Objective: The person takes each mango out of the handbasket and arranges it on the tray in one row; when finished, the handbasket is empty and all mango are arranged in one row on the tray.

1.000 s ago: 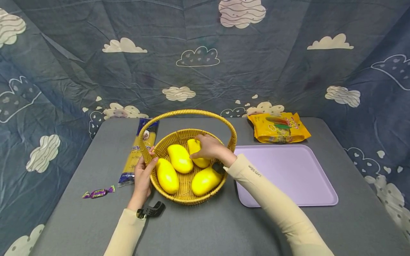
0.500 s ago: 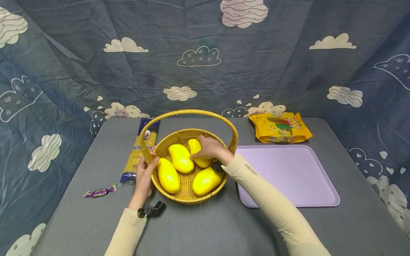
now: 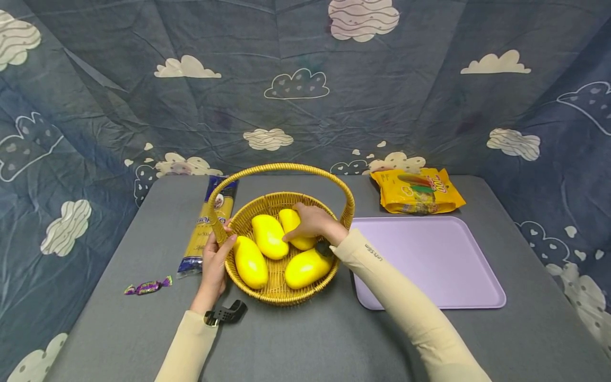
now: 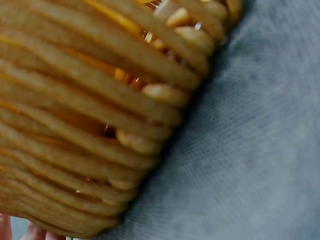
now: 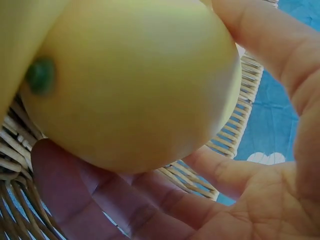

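Note:
A woven wicker basket (image 3: 277,301) with a tall arched handle stands on the table with several yellow mangoes inside. At its left side, by the foot of the handle, my left hand (image 3: 213,270) grips the rim. My right hand (image 3: 312,220) reaches in from the right and holds the back-right mango (image 3: 288,217). In the right wrist view, fingers and thumb curve round this mango (image 5: 145,90), whose small green stem end shows. Beside it lie a middle mango (image 3: 269,237), a left mango (image 3: 250,263) and a front-right mango (image 3: 305,269). The left wrist view shows mostly the basket's side (image 4: 90,110).
Right of the basket lies a lilac tray (image 3: 429,265), partly behind the right sleeve. Behind it sits a yellow snack bag (image 3: 415,191). A pasta packet (image 3: 198,244) lies left of the basket, partly hidden by handle and hand. A purple wrapped candy (image 3: 148,287) is at far left.
Both hands keep their places and grips. The middle and front-right mangoes have shifted very slightly in the basket; the head view has moved a touch.

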{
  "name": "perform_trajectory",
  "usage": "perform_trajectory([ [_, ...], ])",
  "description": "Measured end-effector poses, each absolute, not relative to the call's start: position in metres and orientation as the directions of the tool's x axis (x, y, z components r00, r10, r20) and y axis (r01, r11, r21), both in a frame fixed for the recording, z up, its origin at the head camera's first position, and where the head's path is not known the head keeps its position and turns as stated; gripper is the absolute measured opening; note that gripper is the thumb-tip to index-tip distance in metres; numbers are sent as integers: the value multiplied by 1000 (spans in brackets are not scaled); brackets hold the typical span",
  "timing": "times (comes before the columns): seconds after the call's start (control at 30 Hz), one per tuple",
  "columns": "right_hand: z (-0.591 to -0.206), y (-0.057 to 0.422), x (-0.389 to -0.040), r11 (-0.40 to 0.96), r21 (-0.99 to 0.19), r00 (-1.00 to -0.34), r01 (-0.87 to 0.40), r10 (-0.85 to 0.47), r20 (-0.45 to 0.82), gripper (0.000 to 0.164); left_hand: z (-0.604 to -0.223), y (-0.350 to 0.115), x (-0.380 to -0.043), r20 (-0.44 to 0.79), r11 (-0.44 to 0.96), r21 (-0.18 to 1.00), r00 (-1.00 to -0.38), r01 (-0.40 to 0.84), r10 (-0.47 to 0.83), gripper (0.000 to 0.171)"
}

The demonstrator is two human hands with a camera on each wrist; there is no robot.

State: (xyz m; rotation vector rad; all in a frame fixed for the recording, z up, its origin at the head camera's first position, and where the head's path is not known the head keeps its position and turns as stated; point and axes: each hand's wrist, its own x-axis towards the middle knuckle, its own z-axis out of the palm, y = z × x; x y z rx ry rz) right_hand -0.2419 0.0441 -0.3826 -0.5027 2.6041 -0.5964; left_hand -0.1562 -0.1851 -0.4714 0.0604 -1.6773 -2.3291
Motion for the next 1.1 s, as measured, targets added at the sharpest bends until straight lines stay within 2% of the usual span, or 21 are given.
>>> perform_trajectory([
  [0.57, -381, 46, -236, 845, -475, -854, -246, -421, -307, 82, -471, -186, -155, 149, -287, 935, -965, 208, -216, 18],
  [0.83, -379, 47, -231, 844, -473, -872, -252, -410, -266, 82, -471, -187, -156, 177, -302, 927, -970, 222, -168, 39],
  [1.1, -368, 53, -221, 808, -538, -897, -240, -397, -197, 78, -470, -188, -155, 225, -275, 923, -958, 269, -179, 37],
])
